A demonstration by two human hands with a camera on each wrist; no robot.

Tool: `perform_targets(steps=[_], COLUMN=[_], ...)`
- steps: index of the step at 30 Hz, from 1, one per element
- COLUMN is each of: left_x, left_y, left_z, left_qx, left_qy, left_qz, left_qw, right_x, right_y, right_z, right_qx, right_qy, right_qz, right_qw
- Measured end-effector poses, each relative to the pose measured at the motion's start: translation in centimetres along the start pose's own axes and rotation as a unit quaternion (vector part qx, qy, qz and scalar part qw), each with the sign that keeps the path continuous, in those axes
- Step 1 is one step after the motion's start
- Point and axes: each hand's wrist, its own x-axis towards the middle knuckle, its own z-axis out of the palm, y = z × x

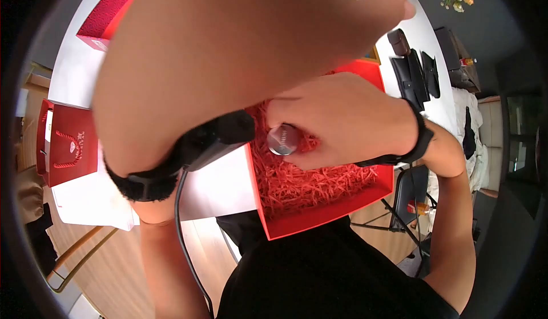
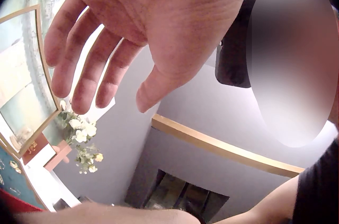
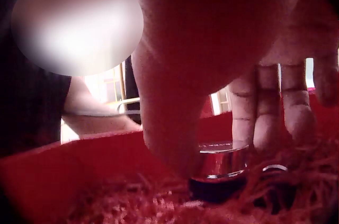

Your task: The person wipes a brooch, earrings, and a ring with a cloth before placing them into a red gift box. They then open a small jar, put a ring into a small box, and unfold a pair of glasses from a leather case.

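Observation:
My right hand [image 1: 348,119] reaches down into a red box [image 1: 319,219] filled with red shredded paper [image 1: 325,188]. Its thumb and fingers grip a round container with a shiny silver lid [image 1: 282,139]. In the right wrist view the lid [image 3: 222,160] tops a dark body [image 3: 217,189] sunk in the shreds. Beside it, a second dark item with a silver rim [image 3: 275,169] is partly buried. My left hand [image 2: 153,28] is raised in the air, its fingers loosely extended and holding nothing. In the head view the left forearm covers part of the box.
A red gift bag with rope handles [image 1: 74,148] stands at the left, and a pink-red box [image 1: 105,16] at the back left. Black pouches [image 1: 411,79] and a brown case [image 1: 398,42] lie on the white table at the right. A cable [image 1: 180,227] hangs from the left wrist.

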Motion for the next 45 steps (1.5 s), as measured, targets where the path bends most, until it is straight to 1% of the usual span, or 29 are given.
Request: perform_targets(steps=[1, 3, 4, 5, 7, 9, 11, 12, 13, 15, 17, 19, 22, 25, 27, 28, 29, 31, 32, 34, 35, 36, 37, 39, 40, 41, 43, 44, 45], left_x=[-0.8, -1.2, -0.9, -0.5, -0.1, 0.1, -0.2, -0.1, -0.1, -0.3, -0.4, -0.5, -0.5, -0.2, 0.1, 0.2, 0.4, 0.3, 0.0, -0.6, -0.8, -0.7, -0.7, -0.9, -0.8, -0.5, 0.5, 0.6, 0.7], left_y=[0.6, 1.2, 1.1, 0.8, 0.3, 0.6, 2.0, 2.2, 2.1, 1.9, 1.9, 2.6, 3.6, 3.2, 2.8, 2.4, 2.2, 1.9, 1.9, 0.5, 0.1, 2.2, 2.2, 1.8, 1.4, 0.9, 0.5, 0.8, 0.7], left_z=[0.0, 0.3, 0.3, 0.3, 1.0, 0.9, 1.1, 1.4, 1.8, 2.7, 3.4, 3.6, 3.4, 3.7, 3.8, 4.2, 4.1, 3.5, 3.6, 3.5, 3.2, 1.8, 1.4, 1.0, 1.0, 1.1, 1.3, 0.6, 0.4], left_qx=[0.004, 0.012, 0.014, 0.017, 0.031, 0.031, 0.061, 0.062, 0.067, 0.07, 0.061, 0.094, 0.123, 0.051, -0.007, -0.004, 0.004, -0.036, -0.058, -0.074, -0.103, -0.149, -0.139, -0.21, -0.205, -0.273, -0.404, -0.521, -0.52], left_qy=[0.002, 0.006, 0.007, 0.008, 0.052, -0.008, -0.014, -0.012, 0.007, 0.027, 0.084, 0.093, 0.068, 0.039, 0.037, 0.064, 0.067, 0.061, 0.102, 0.143, 0.177, 0.157, 0.16, 0.126, 0.126, 0.114, 0.086, 0.016, 0.012], left_qz=[0.005, 0.018, 0.026, 0.038, 0.001, 0.025, -0.006, 0.005, 0.021, 0.037, 0.088, 0.125, 0.126, 0.121, 0.052, 0.073, 0.078, -0.01, -0.007, 0.005, 0.018, -0.023, -0.024, -0.075, -0.078, -0.145, -0.272, -0.242, -0.241], left_qw=[1.0, 1.0, 1.0, 0.999, 0.998, 0.999, 0.998, 0.998, 0.998, 0.996, 0.991, 0.983, 0.982, 0.991, 0.998, 0.995, 0.995, 0.997, 0.993, 0.987, 0.979, 0.976, 0.977, 0.967, 0.967, 0.944, 0.869, 0.819, 0.819], right_x=[-0.5, -2.0, -2.8, -3.5, -4.6, -5.6, -6.4, -6.4, -6.8, -6.3, -6.4, -6.5, -7.0, -6.9, -6.0, -5.2, -4.2, -2.6, -1.8, -0.1, 0.5, 0.9, 1.2, 1.5, 1.7, 1.8, 1.6, 1.6, 1.3], right_y=[0.3, 1.2, 1.6, 1.9, 2.8, 3.8, 5.0, 4.8, 4.5, 3.9, 3.4, 2.7, 2.2, 2.0, 1.7, 1.8, 2.2, 1.6, 1.7, 1.8, 1.5, 1.0, 0.7, 0.4, 0.4, 0.6, 1.4, 1.9, 2.3], right_z=[-0.8, -2.5, -3.0, -3.4, -3.8, -4.3, -4.2, -4.0, -4.3, -3.5, -3.4, -3.4, -3.2, -3.2, -3.6, -3.7, -3.8, -4.7, -5.0, -5.6, -5.8, -6.0, -6.2, -6.5, -6.8, -7.1, -8.1, -8.8, -9.3], right_qx=[-0.007, 0.246, 0.29, 0.279, 0.367, 0.443, 0.519, 0.537, 0.554, 0.539, 0.52, 0.525, 0.523, 0.521, 0.516, 0.476, 0.374, 0.118, 0.119, -0.044, -0.039, -0.056, -0.072, -0.083, -0.139, -0.195, -0.201, -0.22, -0.238], right_qy=[0.003, 0.015, 0.054, 0.061, 0.16, 0.221, 0.269, 0.301, 0.284, 0.335, 0.348, 0.383, 0.385, 0.381, 0.389, 0.405, 0.444, 0.506, 0.509, 0.557, 0.559, 0.569, 0.58, 0.583, 0.585, 0.585, 0.567, 0.542, 0.517], right_qz=[-0.004, 0.054, 0.066, 0.065, 0.112, 0.108, 0.094, 0.092, 0.087, 0.073, 0.072, 0.059, 0.056, 0.046, 0.052, 0.065, 0.069, 0.083, 0.071, -0.005, -0.019, -0.041, -0.06, -0.068, -0.077, -0.084, -0.084, -0.119, -0.151], right_qw=[1.0, 0.968, 0.953, 0.956, 0.91, 0.862, 0.806, 0.782, 0.777, 0.769, 0.777, 0.758, 0.758, 0.762, 0.761, 0.778, 0.811, 0.85, 0.85, 0.829, 0.828, 0.819, 0.809, 0.805, 0.795, 0.783, 0.795, 0.803, 0.808])
